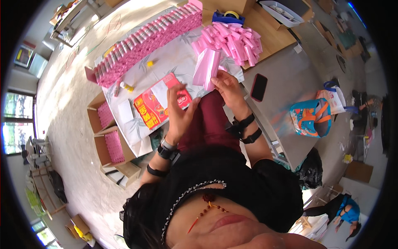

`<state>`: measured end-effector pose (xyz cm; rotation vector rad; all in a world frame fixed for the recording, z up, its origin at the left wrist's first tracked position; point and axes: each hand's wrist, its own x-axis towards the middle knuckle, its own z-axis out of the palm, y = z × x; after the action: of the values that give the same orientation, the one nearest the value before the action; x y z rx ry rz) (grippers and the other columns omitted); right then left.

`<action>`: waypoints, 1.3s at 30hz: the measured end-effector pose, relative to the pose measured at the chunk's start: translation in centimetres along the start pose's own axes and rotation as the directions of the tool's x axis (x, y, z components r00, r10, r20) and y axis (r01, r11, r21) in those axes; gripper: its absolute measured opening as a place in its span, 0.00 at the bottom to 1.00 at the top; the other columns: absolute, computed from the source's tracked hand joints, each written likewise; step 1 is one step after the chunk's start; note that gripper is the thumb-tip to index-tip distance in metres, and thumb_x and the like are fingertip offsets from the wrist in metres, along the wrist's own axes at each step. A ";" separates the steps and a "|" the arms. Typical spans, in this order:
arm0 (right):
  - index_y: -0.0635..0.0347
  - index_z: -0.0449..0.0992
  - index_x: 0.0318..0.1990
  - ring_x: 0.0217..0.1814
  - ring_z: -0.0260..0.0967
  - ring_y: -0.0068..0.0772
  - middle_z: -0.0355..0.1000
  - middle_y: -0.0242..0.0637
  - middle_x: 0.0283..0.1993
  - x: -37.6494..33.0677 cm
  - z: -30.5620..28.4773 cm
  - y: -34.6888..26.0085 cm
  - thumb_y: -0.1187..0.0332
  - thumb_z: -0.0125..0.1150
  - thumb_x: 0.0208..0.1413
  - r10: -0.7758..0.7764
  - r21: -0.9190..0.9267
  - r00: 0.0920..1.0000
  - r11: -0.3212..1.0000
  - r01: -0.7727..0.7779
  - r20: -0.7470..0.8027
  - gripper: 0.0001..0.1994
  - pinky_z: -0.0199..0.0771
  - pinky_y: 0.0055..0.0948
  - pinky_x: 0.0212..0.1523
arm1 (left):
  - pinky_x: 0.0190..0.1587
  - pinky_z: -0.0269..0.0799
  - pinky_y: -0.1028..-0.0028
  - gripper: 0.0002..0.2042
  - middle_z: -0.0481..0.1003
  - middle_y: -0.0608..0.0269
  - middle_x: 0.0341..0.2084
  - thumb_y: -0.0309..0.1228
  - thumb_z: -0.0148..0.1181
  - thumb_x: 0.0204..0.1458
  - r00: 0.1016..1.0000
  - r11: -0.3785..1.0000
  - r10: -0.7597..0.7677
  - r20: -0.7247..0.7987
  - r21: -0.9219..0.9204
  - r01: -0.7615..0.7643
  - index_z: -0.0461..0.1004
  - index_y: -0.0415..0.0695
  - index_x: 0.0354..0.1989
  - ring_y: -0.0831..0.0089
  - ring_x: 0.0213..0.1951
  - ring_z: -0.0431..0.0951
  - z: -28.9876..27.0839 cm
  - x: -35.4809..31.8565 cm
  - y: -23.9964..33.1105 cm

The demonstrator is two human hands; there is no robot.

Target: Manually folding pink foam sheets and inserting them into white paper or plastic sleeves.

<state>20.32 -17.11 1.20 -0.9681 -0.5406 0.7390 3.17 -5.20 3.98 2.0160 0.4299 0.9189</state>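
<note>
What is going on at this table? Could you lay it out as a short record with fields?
Left hand: rests on a red printed packet lying on the table
Right hand: holds a folded pink paper box upright
Table cover: white sheet with a leaf pattern
Far side: long row of pink boxes stood side by side
Loose pile of pink boxes: beyond the right hand
Black phone: on the grey surface, to the right
Cardboard cartons: left of the table, holding pink boxes
</note>
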 end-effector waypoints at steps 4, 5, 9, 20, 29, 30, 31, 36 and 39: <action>0.68 0.73 0.58 0.53 0.74 0.23 0.77 0.36 0.51 -2.6 4.2 -1.1 0.72 0.62 0.65 0.003 0.108 0.994 0.994 -0.014 0.107 0.16 0.73 0.27 0.56 | 0.61 0.70 0.61 0.33 0.69 0.52 0.56 0.36 0.69 0.59 0.943 0.841 -0.321 0.094 -0.429 0.329 0.58 0.38 0.67 0.64 0.59 0.71 -1.4 -0.8 1.0; 0.68 0.73 0.58 0.54 0.73 0.24 0.77 0.36 0.51 -3.1 4.8 -1.2 0.72 0.62 0.65 -0.011 0.124 0.992 0.992 -0.005 0.126 0.16 0.72 0.27 0.57 | 0.61 0.71 0.60 0.34 0.69 0.50 0.58 0.36 0.69 0.59 0.883 0.673 -0.380 0.275 -0.573 0.468 0.57 0.38 0.68 0.63 0.60 0.71 -1.8 -1.5 1.1; 0.68 0.72 0.57 0.56 0.72 0.26 0.76 0.37 0.52 -4.2 6.3 -0.7 0.74 0.62 0.65 -0.057 0.017 0.991 0.998 0.055 0.119 0.16 0.71 0.27 0.59 | 0.61 0.71 0.63 0.29 0.73 0.53 0.55 0.33 0.67 0.60 0.848 0.385 -0.349 0.399 -0.764 0.518 0.62 0.37 0.66 0.66 0.57 0.74 -2.2 -3.0 2.0; 0.67 0.72 0.58 0.61 0.68 0.27 0.73 0.36 0.56 -5.5 9.3 0.1 0.76 0.61 0.64 -0.186 -0.063 0.970 0.978 0.198 0.157 0.16 0.67 0.31 0.64 | 0.57 0.79 0.60 0.10 0.80 0.59 0.47 0.28 0.57 0.66 0.862 -0.016 -0.265 0.432 -0.896 0.445 0.75 0.41 0.53 0.65 0.49 0.82 -2.7 -3.7 0.3; 0.67 0.73 0.56 0.58 0.70 0.31 0.74 0.39 0.54 -4.5 9.4 -3.5 0.74 0.64 0.62 -0.120 -0.112 0.979 0.984 0.140 0.165 0.16 0.69 0.34 0.62 | 0.57 0.79 0.66 0.11 0.80 0.55 0.47 0.21 0.61 0.62 0.945 0.174 -0.261 0.198 -0.953 0.248 0.74 0.37 0.52 0.66 0.51 0.81 -3.0 -3.1 0.4; 0.67 0.74 0.55 0.57 0.71 0.31 0.74 0.41 0.54 -4.1 9.3 -3.6 0.74 0.64 0.62 -0.047 -0.108 0.993 0.992 0.058 0.108 0.15 0.70 0.34 0.61 | 0.57 0.79 0.66 0.11 0.80 0.55 0.47 0.20 0.61 0.61 0.964 0.343 -0.244 0.108 -0.920 0.190 0.74 0.36 0.52 0.66 0.52 0.81 -3.1 -2.9 0.5; 0.66 0.74 0.54 0.59 0.73 0.39 0.74 0.44 0.55 -3.6 9.2 -2.9 0.70 0.62 0.64 -0.107 -0.073 0.989 0.991 0.115 0.097 0.14 0.75 0.41 0.61 | 0.58 0.78 0.67 0.12 0.79 0.55 0.48 0.19 0.62 0.61 0.977 0.502 -0.210 0.020 -0.856 0.125 0.73 0.35 0.51 0.67 0.53 0.80 -3.1 -2.7 0.7; 0.66 0.75 0.52 0.61 0.75 0.49 0.76 0.48 0.54 -2.9 9.9 -1.6 0.73 0.63 0.63 -0.013 0.158 1.000 0.987 0.012 0.009 0.12 0.77 0.45 0.62 | 0.58 0.77 0.69 0.12 0.78 0.58 0.48 0.18 0.62 0.59 0.979 0.673 -0.194 -0.064 -0.735 0.085 0.73 0.34 0.51 0.70 0.54 0.78 -3.0 -2.4 0.8; 0.66 0.74 0.53 0.64 0.73 0.54 0.76 0.51 0.56 -2.3 10.0 -0.6 0.75 0.63 0.62 0.027 0.175 1.000 0.984 -0.024 -0.012 0.13 0.76 0.47 0.62 | 0.54 0.78 0.71 0.11 0.78 0.59 0.47 0.18 0.62 0.59 0.962 0.684 -0.271 -0.028 -0.709 0.172 0.73 0.35 0.50 0.74 0.52 0.78 -3.1 -2.2 -0.2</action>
<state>12.02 -13.77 6.25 -0.8173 -0.4437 0.7886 -0.63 -4.63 4.01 1.1709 0.3166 0.8874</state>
